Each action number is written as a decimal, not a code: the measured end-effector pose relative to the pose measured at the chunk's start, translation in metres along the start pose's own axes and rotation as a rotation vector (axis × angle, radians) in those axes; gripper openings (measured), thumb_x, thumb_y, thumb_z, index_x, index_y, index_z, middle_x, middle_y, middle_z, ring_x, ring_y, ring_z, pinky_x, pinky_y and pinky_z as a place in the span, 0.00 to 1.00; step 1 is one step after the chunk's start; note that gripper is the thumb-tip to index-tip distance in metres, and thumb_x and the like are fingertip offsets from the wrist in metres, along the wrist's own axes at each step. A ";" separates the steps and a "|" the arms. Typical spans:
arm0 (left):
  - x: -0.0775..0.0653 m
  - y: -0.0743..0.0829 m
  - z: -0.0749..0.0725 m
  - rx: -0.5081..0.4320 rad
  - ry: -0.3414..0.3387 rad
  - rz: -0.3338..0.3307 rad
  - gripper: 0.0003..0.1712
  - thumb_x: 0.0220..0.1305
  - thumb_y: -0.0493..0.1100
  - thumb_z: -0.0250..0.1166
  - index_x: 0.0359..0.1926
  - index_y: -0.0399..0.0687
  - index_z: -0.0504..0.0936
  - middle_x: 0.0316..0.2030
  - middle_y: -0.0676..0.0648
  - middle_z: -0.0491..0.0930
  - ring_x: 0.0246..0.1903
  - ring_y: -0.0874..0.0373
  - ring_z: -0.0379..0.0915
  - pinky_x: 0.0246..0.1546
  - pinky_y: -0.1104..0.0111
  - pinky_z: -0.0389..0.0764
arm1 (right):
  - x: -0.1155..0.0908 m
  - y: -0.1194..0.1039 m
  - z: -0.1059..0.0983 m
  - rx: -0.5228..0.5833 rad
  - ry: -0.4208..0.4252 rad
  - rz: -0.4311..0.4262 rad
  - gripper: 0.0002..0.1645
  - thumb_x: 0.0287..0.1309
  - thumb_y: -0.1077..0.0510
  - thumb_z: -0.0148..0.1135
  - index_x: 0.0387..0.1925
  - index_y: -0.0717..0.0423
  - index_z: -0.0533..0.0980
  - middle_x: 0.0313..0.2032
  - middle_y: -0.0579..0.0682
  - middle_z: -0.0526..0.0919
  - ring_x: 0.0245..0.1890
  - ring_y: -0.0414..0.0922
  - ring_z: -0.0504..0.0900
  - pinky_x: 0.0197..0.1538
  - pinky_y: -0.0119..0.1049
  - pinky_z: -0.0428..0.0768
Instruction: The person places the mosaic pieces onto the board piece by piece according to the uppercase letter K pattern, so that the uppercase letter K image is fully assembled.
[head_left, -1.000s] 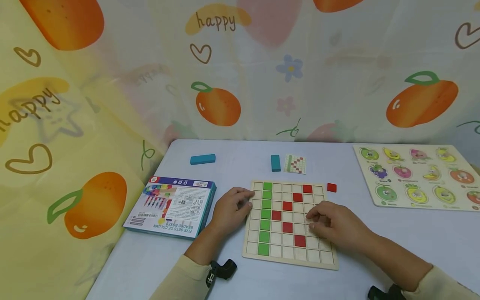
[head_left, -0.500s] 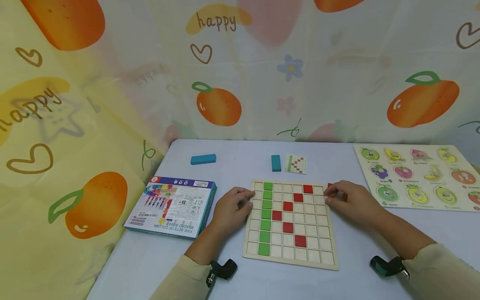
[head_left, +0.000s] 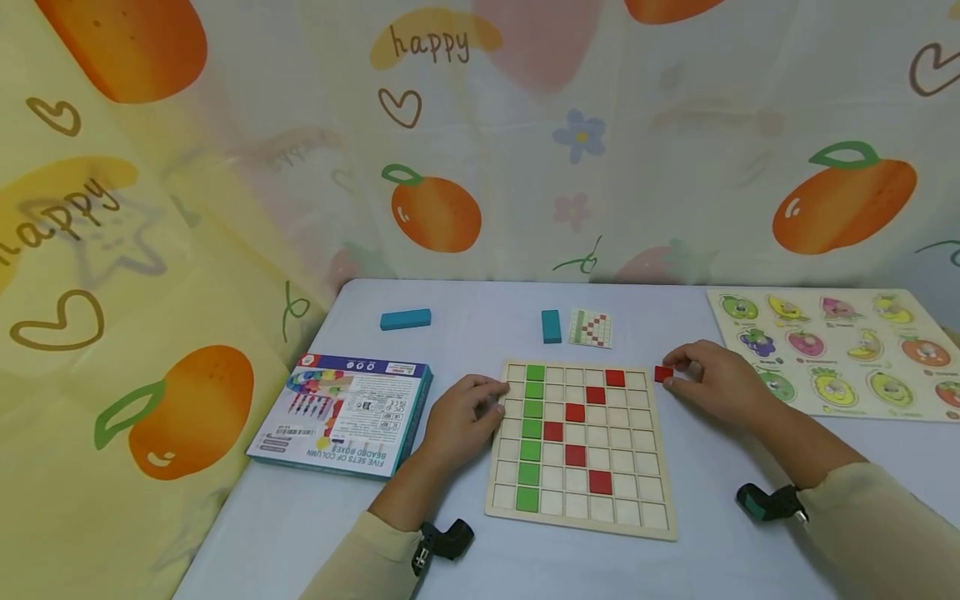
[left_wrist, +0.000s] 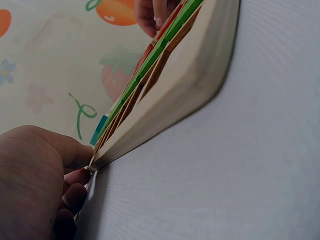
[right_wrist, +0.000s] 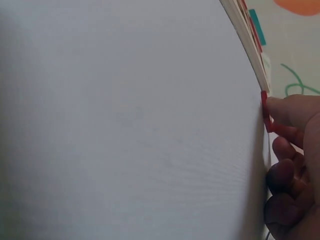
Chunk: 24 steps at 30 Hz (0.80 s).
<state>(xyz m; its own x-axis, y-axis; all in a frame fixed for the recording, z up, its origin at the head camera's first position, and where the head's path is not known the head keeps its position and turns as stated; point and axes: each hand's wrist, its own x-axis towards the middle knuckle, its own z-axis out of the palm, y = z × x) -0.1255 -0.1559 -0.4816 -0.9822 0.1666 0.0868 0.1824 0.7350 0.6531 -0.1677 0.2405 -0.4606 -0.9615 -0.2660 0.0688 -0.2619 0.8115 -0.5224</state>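
Note:
A square wooden grid board (head_left: 581, 529) lies on the table, with a column of green tiles (head_left: 531, 427) and several red tiles (head_left: 575, 412) set in a stepped line. At its left edge my left hand (head_left: 461, 421) holds the rim between thumb and forefinger; the left wrist view shows the hand (left_wrist: 35, 175) at the board's corner. Just beyond the far right corner, my right hand (head_left: 720, 383) pinches a loose red tile (head_left: 663, 373). In the right wrist view that tile (right_wrist: 265, 110) appears edge-on at the fingertips, flat or nearly flat on the cloth.
A small pattern card (head_left: 591, 328) and a teal block (head_left: 551, 327) lie behind the board; another teal block (head_left: 406, 319) is farther left. A boxed set (head_left: 341, 414) lies left of my left hand. A fruit picture board (head_left: 847, 354) lies at the right, partly behind my right hand.
My right hand has moved from above the board's right side, away and rightward, to the loose red tile and now has its fingers on it. The left hand stays at the board's edge.

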 end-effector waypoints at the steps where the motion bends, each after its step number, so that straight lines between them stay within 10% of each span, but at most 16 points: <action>1: 0.000 0.000 0.000 -0.002 0.000 -0.002 0.18 0.74 0.45 0.68 0.63 0.55 0.88 0.57 0.55 0.82 0.48 0.60 0.77 0.50 0.62 0.81 | 0.001 0.001 0.000 -0.001 -0.005 0.005 0.18 0.66 0.53 0.75 0.52 0.58 0.84 0.46 0.56 0.84 0.44 0.53 0.78 0.47 0.50 0.78; 24: 0.000 0.001 0.000 -0.006 0.005 0.007 0.18 0.74 0.44 0.69 0.62 0.54 0.88 0.57 0.54 0.82 0.48 0.60 0.77 0.49 0.63 0.81 | -0.001 0.001 -0.006 0.069 -0.006 0.051 0.04 0.70 0.59 0.68 0.44 0.53 0.82 0.37 0.47 0.84 0.33 0.46 0.76 0.35 0.37 0.76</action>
<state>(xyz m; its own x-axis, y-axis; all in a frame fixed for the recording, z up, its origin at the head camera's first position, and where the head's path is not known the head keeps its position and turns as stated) -0.1252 -0.1552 -0.4812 -0.9812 0.1683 0.0947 0.1886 0.7301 0.6568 -0.1672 0.2445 -0.4562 -0.9729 -0.2286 0.0353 -0.2059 0.7864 -0.5824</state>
